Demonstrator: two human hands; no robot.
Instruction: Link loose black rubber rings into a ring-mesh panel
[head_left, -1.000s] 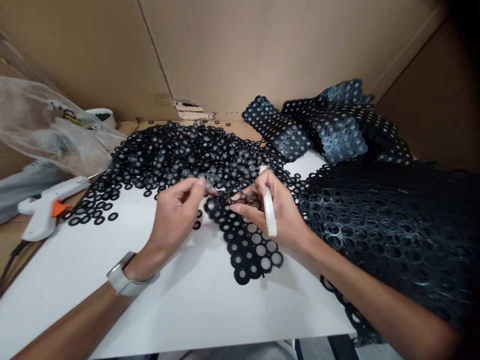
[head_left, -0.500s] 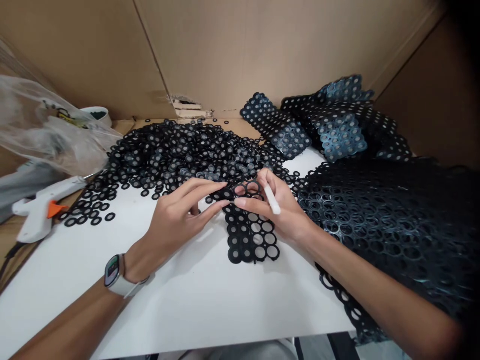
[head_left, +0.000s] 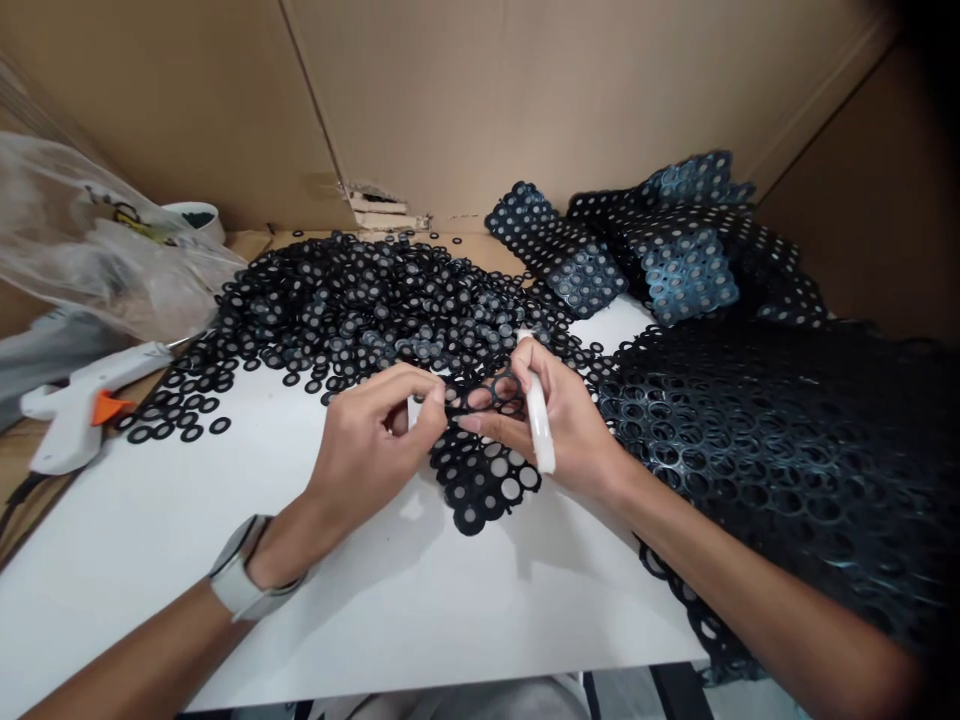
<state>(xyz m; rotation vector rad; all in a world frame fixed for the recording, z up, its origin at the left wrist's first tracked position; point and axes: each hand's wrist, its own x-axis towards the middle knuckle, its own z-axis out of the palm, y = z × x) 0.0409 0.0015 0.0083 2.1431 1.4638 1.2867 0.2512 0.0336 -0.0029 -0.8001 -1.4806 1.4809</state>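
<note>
Presently, the left hand [head_left: 367, 440] and right hand [head_left: 562, 430] meet over the middle of the white table [head_left: 375, 590]. Both grip the far edge of a small black sheet of joined plastic rings [head_left: 484, 480]; its near part lies flat on the table, at 6 o'clock from the fingertips.

Left fingers [head_left: 427, 400]: thumb and forefinger pinched together on that edge. Right fingers [head_left: 480, 423]: closed on the adjoining rings, with a white translucent stick [head_left: 538, 425] clamped against the palm.

Surroundings:
- A heap of loose black rings [head_left: 360, 300] lies at 11 o'clock.
- A white glue gun with orange trigger [head_left: 75, 410] rests at 9 o'clock, just beside a clear plastic bag [head_left: 90, 260].
- A large black ring mesh [head_left: 787, 440] spreads at 3 o'clock.
- Folded blue-black ring sheets [head_left: 675, 260] sit at 1 o'clock.
</note>
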